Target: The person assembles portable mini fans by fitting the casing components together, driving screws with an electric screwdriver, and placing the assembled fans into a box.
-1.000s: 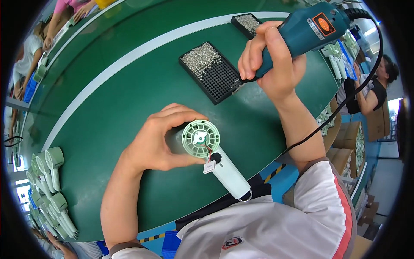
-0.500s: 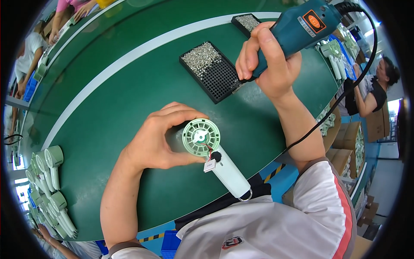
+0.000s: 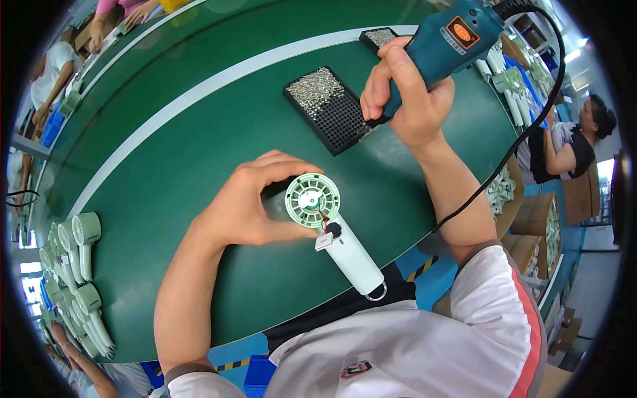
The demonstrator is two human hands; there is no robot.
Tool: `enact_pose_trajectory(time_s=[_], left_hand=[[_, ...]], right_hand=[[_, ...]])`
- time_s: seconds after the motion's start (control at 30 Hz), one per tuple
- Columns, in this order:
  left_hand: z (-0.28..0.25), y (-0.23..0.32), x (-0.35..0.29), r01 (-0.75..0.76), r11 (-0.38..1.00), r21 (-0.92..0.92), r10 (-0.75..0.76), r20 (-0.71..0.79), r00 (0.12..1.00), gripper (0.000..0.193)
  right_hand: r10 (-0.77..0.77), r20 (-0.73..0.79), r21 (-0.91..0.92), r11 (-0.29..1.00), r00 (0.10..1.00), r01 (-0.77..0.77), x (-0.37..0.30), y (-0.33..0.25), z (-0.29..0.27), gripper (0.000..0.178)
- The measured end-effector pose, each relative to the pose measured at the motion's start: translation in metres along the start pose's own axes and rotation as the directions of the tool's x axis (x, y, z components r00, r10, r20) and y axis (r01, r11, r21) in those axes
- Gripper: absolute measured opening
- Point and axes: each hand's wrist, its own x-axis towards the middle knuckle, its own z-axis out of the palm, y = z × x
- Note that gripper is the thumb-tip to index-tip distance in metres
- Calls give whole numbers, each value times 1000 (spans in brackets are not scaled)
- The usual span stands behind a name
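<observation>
My left hand [image 3: 249, 202] is closed round the round head of a pale green handheld fan [image 3: 355, 260], whose handle slants down to the right and ends in a metal ring. The fan's open head shows a slotted frame with a white piece at its centre. Thin red and dark wires run from it to a small white square part [image 3: 324, 241]. In my right hand [image 3: 415, 99] is a teal electric screwdriver [image 3: 451, 40], its tip end pointing down-left at the corner of a black screw tray [image 3: 332, 126]. Loose silver screws cover the tray's far part; its near part shows bare holes.
A second screw tray [image 3: 378, 38] lies farther back. Several green fans [image 3: 85, 232] stand and lie at the left edge of the green table [image 3: 166, 192]. The screwdriver's black cable [image 3: 524, 136] loops past my right forearm. Other people work at both sides, near cartons [image 3: 533, 211].
The fan and my left hand have shifted slightly up. The screwdriver and my right hand have moved a little left, with the tip still by the tray corner.
</observation>
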Motion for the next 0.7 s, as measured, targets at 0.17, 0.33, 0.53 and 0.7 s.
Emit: enact_pose_trajectory(time_s=[0.17, 0.33, 0.53, 0.7], left_hand=[[-1, 0, -1, -5, 1000, 8, 5, 4, 1000, 64], [1, -1, 1, -53, 999, 2, 53, 8, 999, 62], [1, -2, -2, -22, 999, -33, 22, -9, 1000, 61], [-3, -1, -7, 5, 999, 32, -5, 19, 1000, 67]], right_hand=[[19, -64, 60, 998, 998, -16, 1, -5, 1, 18], [-7, -45, 170, 985, 999, 15, 4, -20, 9, 26], [-20, 203, 516, 852, 979, -89, 2, -50, 42, 37], [205, 326, 284, 910, 923, -302, -11, -82, 56, 35]])
